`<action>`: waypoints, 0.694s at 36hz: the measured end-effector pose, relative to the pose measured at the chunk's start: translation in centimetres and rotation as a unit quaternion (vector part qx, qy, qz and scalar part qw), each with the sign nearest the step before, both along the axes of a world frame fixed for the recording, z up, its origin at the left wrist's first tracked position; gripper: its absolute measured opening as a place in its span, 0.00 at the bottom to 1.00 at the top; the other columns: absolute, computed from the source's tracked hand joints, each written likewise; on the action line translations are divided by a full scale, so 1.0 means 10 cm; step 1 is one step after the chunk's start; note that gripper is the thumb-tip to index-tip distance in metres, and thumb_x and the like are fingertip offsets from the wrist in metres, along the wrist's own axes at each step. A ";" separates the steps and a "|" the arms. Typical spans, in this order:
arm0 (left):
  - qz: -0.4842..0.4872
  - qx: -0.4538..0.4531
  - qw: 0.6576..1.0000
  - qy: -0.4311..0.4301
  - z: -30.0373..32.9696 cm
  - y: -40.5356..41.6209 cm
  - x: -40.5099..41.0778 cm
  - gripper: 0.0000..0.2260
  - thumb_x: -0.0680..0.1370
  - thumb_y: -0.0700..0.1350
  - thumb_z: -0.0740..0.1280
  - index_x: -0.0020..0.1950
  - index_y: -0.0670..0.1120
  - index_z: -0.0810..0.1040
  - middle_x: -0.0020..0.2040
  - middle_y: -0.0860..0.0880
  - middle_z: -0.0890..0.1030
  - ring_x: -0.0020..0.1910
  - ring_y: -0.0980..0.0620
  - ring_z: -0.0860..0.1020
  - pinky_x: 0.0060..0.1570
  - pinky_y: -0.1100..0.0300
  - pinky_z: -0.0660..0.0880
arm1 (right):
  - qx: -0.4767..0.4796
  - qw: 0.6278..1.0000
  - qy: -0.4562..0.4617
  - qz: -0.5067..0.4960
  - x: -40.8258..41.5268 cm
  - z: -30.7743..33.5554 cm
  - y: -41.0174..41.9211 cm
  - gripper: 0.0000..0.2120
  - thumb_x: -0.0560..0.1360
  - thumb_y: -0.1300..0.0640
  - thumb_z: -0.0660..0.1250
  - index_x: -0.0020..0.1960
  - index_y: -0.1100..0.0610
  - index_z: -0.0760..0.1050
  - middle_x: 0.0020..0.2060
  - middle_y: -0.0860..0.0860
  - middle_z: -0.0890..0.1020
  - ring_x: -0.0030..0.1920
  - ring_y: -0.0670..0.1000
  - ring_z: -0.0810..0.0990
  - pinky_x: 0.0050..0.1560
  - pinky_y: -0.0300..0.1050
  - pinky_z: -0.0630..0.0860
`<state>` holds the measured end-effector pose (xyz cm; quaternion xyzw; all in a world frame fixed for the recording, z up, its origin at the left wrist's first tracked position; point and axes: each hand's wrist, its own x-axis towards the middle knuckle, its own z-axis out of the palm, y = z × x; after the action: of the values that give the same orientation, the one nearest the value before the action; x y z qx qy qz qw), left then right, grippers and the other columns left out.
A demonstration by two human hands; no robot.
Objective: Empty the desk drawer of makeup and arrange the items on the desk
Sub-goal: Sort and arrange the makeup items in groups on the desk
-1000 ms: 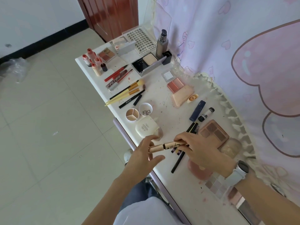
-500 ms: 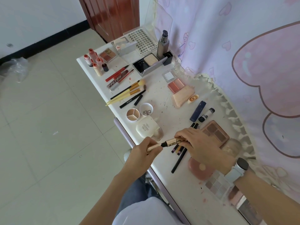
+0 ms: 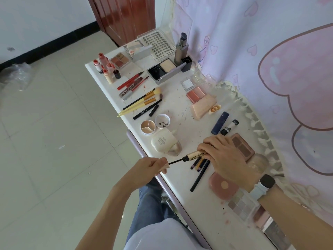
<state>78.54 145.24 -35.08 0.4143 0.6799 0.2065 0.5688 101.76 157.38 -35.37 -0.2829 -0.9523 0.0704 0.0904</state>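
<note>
Looks mostly done to me: the tabletop (image 3: 182, 112) is already covered in makeup, laid out in rough groups, and the drawer itself isn't in view, so can't say what's left inside. Right hand (image 3: 225, 156) has its grip around a gold mascara tube (image 3: 195, 155) above the near edge, left hand (image 3: 153, 166) pinches the pulled-out wand cap (image 3: 166, 166). Count: three gold-ferrule brushes (image 3: 144, 101), two round pots (image 3: 155, 124), about five little red-capped bottles (image 3: 106, 67).
</note>
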 end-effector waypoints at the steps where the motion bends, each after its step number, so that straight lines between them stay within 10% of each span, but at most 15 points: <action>1: 0.003 -0.004 1.000 -0.013 0.00 0.01 -0.02 0.21 0.80 0.56 0.54 0.34 0.49 0.77 0.24 0.58 0.71 0.25 0.62 0.68 0.35 0.68 0.65 | 0.005 1.000 0.001 -0.001 -0.01 0.00 0.00 0.07 0.75 0.53 0.56 0.51 0.51 0.70 0.45 0.49 0.75 0.47 0.50 0.69 0.48 0.43 0.63; 9: 0.143 -0.003 0.987 -0.076 0.04 -0.04 -0.22 0.20 0.82 0.50 0.54 0.35 0.43 0.75 0.23 0.56 0.71 0.26 0.58 0.65 0.29 0.70 0.64 | -0.048 0.987 0.011 -0.154 0.14 0.05 0.17 0.10 0.75 0.54 0.58 0.52 0.55 0.73 0.46 0.53 0.76 0.46 0.54 0.72 0.43 0.48 0.68; 14: 0.194 0.065 0.978 -0.027 0.01 -0.06 -0.15 0.15 0.82 0.46 0.54 0.40 0.45 0.76 0.31 0.50 0.70 0.31 0.55 0.69 0.35 0.65 0.67 | -0.330 0.878 0.142 -0.316 -0.02 0.23 0.10 0.04 0.77 0.55 0.64 0.51 0.52 0.72 0.41 0.47 0.76 0.40 0.45 0.74 0.38 0.29 0.69; 23: 0.097 0.071 0.991 0.066 -0.07 -0.08 0.28 0.06 0.79 0.48 0.62 0.46 0.48 0.78 0.39 0.50 0.78 0.38 0.52 0.75 0.45 0.57 0.74 | -0.480 0.719 0.267 -0.426 -0.37 0.24 -0.50 0.15 0.75 0.57 0.67 0.60 0.57 0.72 0.45 0.50 0.81 0.43 0.50 0.82 0.47 0.43 0.80; 25: 0.081 0.093 0.986 0.115 -0.11 -0.13 0.32 0.06 0.78 0.47 0.63 0.43 0.50 0.77 0.42 0.52 0.78 0.41 0.54 0.77 0.47 0.58 0.74 | -0.478 0.726 0.249 -0.427 -0.37 0.24 -0.62 0.14 0.74 0.56 0.67 0.58 0.55 0.70 0.42 0.47 0.81 0.38 0.43 0.81 0.40 0.28 0.75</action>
<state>81.78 143.93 -36.14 0.4300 0.7500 0.2654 0.4268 98.05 151.21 -32.99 -0.6381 -0.5140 0.5381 0.1979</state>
